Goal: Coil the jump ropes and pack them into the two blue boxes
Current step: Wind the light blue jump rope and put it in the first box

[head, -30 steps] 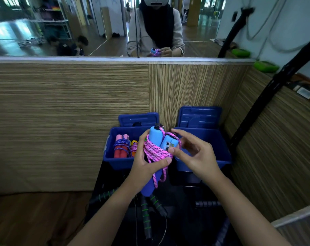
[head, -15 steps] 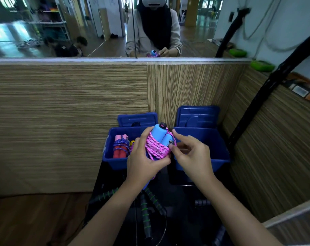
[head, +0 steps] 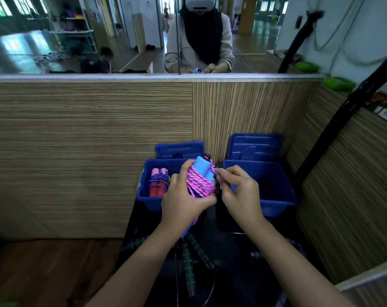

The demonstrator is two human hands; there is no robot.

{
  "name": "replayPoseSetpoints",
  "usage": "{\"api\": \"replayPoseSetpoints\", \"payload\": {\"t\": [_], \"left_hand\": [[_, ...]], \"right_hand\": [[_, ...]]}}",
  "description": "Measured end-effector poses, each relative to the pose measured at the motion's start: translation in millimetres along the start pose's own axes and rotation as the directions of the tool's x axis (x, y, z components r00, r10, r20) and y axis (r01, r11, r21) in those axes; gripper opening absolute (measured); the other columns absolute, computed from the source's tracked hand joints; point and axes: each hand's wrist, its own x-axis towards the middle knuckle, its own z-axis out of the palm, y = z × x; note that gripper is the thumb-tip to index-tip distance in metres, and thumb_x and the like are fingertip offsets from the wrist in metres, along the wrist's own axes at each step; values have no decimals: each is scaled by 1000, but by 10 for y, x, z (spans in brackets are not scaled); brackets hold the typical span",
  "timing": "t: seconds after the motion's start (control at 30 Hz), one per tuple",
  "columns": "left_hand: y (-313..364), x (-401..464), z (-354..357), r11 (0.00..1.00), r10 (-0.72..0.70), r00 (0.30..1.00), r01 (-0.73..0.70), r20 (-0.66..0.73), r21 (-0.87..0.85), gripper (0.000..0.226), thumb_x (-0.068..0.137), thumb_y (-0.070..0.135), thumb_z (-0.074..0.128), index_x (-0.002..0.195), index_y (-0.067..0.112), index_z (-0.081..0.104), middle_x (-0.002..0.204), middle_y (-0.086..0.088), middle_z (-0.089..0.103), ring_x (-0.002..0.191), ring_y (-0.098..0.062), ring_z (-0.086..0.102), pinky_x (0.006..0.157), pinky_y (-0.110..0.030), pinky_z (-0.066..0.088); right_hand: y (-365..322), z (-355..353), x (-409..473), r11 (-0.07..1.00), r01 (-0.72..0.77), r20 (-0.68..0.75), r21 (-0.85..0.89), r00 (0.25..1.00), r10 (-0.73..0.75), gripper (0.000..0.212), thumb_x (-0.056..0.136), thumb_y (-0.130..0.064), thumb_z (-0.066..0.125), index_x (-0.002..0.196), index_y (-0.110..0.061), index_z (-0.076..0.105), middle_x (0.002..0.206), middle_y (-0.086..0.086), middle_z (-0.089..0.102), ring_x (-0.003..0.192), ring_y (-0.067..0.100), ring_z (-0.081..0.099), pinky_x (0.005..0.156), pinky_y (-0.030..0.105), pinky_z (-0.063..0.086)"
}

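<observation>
Jump ropes with black, green-banded handles (head: 189,265) lying loose nearest the viewer, on the dark surface under the forearms. Just beyond, held above that surface and in front of the boxes: a pink jump rope bundle (head: 199,182), cord wound round two light blue handles. Left hand (head: 181,202) wrapped round the bundle from the left, fingers and thumb curled tight about the windings. Right hand (head: 239,191) touching the bundle's right side, fingertips pinching what looks like the cord's free end, hard to tell for certain. Long axis of the handles running away from the viewer and tilted up, tops pointing toward the gap between the boxes. Behind the hands, side by side: left blue box (head: 152,200), already holding a red-handled rope wound in purple cord (head: 158,183); right blue box (head: 274,187), nothing seen inside. Bundle sitting between both boxes, right one probably the easier drop. Two blue lids (head: 254,146) propped against the wood-panelled wall (head: 88,140) farthest back.
</observation>
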Motion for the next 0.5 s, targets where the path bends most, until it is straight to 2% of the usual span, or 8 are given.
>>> {"api": "replayPoseSetpoints", "payload": {"t": [0.1,0.17,0.33,0.43,0.5], "left_hand": [[-1,20,-10,996,23,1000,-22,-11,88,91,61,60,76,136,50,27,112,12,45,101,-14,54,80,-40,53],[3,19,-14,993,35,999,-33,-15,117,90,63,60,75,138,48,27,111,11,45,102,-14,52,79,-38,52],[-36,57,-44,997,-20,1000,20,3,71,89,60,60,74,133,52,25,115,11,48,102,-16,57,83,-42,53],[-44,71,-61,993,-20,1000,19,5,113,89,62,59,74,135,51,23,118,10,47,108,-19,55,82,-40,52],[-25,77,-73,991,-5,1000,7,-15,134,91,63,61,74,137,51,23,120,9,45,108,-20,55,78,-35,50]], "right_hand": [[-34,67,44,993,-116,21,-1,993,116,21,87,-11,65,107,-9,71,85,-3,62,79,5,59,71,5,43],[-21,122,59,992,-126,33,-10,992,126,21,89,-8,61,108,-8,70,86,-2,61,80,8,58,70,3,40],[22,166,21,998,22,86,-55,996,-17,24,90,1,55,110,-4,67,88,3,60,84,20,58,73,25,47],[7,180,63,995,50,116,-86,992,-40,25,88,2,57,111,-4,67,89,5,61,82,22,59,72,29,49],[-44,200,127,996,-19,96,-89,995,27,24,89,-4,58,111,-7,68,87,4,62,80,17,58,71,26,47]]}}
